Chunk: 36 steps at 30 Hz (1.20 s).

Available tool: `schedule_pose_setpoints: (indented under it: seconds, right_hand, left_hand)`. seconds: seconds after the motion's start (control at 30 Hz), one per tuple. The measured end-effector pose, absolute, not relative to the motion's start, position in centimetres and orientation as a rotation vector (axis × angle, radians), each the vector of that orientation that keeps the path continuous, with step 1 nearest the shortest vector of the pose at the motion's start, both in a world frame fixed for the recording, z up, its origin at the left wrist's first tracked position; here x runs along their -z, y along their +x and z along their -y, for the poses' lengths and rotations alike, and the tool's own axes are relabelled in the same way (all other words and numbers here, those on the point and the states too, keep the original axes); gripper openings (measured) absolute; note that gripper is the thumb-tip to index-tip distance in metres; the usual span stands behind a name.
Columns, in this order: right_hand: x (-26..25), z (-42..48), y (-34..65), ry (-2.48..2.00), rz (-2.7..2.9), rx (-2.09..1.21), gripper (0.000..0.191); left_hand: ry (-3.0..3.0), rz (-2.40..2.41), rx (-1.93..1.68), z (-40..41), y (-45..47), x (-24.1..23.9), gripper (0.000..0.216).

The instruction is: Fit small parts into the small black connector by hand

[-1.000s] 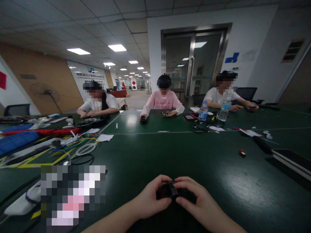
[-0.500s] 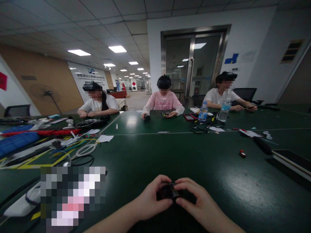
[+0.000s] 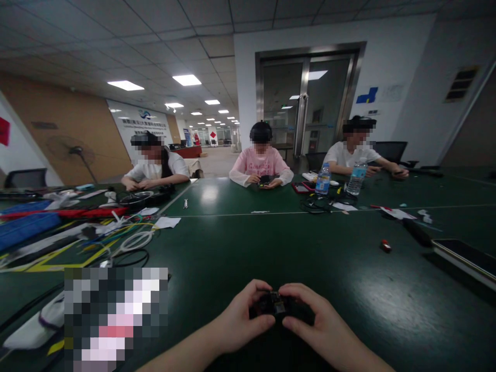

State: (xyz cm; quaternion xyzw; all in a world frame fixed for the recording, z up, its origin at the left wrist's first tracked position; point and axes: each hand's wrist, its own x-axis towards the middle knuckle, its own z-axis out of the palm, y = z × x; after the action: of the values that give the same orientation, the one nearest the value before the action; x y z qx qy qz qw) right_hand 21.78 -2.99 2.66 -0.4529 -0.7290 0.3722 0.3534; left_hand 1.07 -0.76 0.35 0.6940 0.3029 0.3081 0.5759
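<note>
Low in the middle of the view, my left hand [image 3: 240, 320] and my right hand [image 3: 318, 325] meet around a small black device [image 3: 274, 305] just above the dark green table [image 3: 240, 248]. Fingers and thumbs of both hands are curled and pinched on it. Most of the device is hidden between my fingers; only a dark body with a small metal part shows.
Three people sit across the table with small items in their hands. Cables, a white cord loop [image 3: 135, 240] and a blue tray [image 3: 23, 227] crowd the left. Two water bottles [image 3: 323, 179] stand at the far side. A small red object [image 3: 385, 246] and a flat dark slab [image 3: 465, 253] lie right.
My hands stay in place on the device. The person in pink across the table has drawn both hands together in front of them.
</note>
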Motion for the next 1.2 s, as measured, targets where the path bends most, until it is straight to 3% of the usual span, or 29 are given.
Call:
schedule_pose_setpoints:
  seconds: [0.77,0.97,1.2]
  right_hand:
    - [-2.31,3.29,21.35,-1.124,1.858,-0.987,0.021]
    - [-2.21,3.1,21.37,-1.14,1.879,-1.021,0.023]
    - [-2.01,3.07,21.47,-1.127,1.875,-1.014,0.025]
  left_hand:
    - [1.604,-0.642,-0.724,0.7,0.94,-0.34,0.04]
    - [1.596,-0.667,-0.693,0.72,1.17,-0.27,0.05]
    - [1.607,-0.723,-0.673,0.8,1.28,-0.64,0.042]
